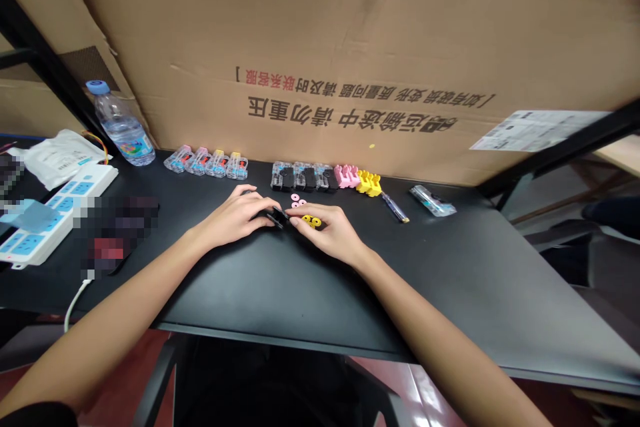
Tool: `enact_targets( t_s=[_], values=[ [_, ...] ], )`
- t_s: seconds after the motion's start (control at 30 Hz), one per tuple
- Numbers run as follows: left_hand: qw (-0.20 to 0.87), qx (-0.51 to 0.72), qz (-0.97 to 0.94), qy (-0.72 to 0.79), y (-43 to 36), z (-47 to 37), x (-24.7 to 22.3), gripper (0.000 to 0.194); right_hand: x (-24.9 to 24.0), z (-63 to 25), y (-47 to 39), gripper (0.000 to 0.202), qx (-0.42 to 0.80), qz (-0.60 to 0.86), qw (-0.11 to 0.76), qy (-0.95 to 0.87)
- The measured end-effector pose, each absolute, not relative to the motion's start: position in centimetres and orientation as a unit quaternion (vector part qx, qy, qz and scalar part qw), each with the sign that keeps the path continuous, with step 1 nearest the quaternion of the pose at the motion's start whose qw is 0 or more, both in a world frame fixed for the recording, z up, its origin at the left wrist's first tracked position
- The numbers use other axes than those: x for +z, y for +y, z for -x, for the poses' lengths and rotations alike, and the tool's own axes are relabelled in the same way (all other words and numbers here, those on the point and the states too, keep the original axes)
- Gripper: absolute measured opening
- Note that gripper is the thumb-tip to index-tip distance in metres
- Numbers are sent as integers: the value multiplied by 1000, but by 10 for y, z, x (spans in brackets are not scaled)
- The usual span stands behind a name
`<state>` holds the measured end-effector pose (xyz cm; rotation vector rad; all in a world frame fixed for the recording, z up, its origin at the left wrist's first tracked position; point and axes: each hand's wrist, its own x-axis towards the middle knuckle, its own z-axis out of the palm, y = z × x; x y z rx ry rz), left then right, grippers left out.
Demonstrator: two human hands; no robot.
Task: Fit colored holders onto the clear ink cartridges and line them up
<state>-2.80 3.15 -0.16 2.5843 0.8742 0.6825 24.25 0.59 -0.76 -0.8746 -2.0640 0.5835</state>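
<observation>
Left hand (244,213) and right hand (331,231) pinch a black part (277,217), fingertips nearly closed; a slip could scatter the yellow rings (315,225)

Cardboard (350,27), inverted: “请勿重压”; red “联系客服”

Bottle and power strip by the cardboard
A blue-capped water bottle (125,130) is near the printed cardboard (325,27); a white plastic bag (63,155) lies beside the power strip (63,210), a white cable (75,300) nearer the table's front edge.
</observation>
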Motion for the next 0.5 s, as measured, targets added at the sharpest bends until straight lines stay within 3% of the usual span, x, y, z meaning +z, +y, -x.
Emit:
enact_targets(
  t_s=[0.5],
  values=[
    [179, 236, -909, 293, 28, 27, 1, 23, -6, -242, 6, 19, 207, 326, 407, -828]
  ],
)
